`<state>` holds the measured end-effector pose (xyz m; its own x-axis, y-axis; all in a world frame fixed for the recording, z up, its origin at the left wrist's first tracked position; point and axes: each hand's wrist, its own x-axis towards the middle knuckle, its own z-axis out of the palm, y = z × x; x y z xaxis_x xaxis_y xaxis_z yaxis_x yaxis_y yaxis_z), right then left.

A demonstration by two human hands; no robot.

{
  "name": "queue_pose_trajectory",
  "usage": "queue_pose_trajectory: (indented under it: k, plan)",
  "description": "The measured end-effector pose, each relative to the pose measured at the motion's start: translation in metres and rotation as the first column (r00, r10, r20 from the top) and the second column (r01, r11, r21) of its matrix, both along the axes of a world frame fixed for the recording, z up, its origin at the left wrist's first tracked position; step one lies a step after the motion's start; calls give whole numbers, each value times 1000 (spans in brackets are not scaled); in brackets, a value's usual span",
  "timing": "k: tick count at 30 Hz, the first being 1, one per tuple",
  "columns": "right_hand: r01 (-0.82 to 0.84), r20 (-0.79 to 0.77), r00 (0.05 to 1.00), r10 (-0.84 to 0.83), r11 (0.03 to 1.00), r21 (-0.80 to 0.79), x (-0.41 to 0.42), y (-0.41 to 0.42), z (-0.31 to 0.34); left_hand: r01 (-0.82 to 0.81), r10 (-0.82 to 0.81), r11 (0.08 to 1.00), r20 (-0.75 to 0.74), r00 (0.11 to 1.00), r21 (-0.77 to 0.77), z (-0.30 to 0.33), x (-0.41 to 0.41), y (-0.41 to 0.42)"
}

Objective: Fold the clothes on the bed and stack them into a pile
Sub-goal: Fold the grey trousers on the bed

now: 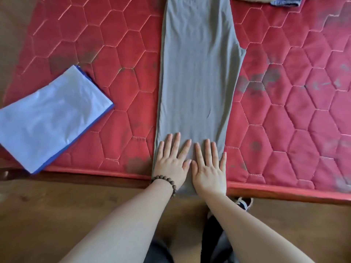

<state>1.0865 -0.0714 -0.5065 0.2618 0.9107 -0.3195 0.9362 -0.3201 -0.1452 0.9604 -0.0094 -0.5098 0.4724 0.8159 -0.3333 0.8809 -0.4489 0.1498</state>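
A grey garment (197, 69), folded lengthwise into a long narrow strip, lies down the middle of the red quilted mattress (117, 76). Its near end hangs slightly over the mattress edge. My left hand (171, 160), with a bead bracelet on the wrist, presses flat on the strip's near end, fingers straight and spread. Right beside it my right hand (209, 166) lies flat on the same end, thumbs almost touching. A folded blue garment (51, 118) rests on the mattress at the left, near the front edge.
At the far top right lie more clothes, a blue piece (286, 1) and a pale one, cut off by the frame. The wooden bed frame (57, 205) runs along the front. My legs and a sandalled foot (244, 203) show below.
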Motion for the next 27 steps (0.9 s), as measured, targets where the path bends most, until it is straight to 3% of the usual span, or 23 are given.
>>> queue_pose_trajectory:
  k: [7, 13, 16, 19, 21, 23, 27]
  plan:
    - [-31, -31, 999, 29, 996, -81, -38, -92, 2, 76, -78, 995, -24, 997, -63, 1, -52, -97]
    - [-40, -105, 994, 27, 990, -133, -42, -101, 16, 43, -52, 974, -34, 998, -224, 24, -61, -142]
    - [63, -197, 979, -58, 998, 19, -40, -87, 38, -123, 146, 974, 113, 983, -188, 46, -47, -128]
    - [298, -282, 930, -234, 932, 208, -25, -71, 52, -367, 356, 930, 337, 872, -32, 61, -35, -87]
    - [433, -354, 867, -351, 882, 184, -13, -56, 56, -465, 431, 885, 388, 815, -8, 63, -30, -55]
    - [533, -422, 793, -439, 836, 133, -3, -41, 57, -535, 526, 841, 366, 768, -84, 59, -27, -29]
    - [603, -451, 721, -526, 797, 33, 4, -25, 51, -628, 657, 752, 307, 688, -202, 47, -31, -9]
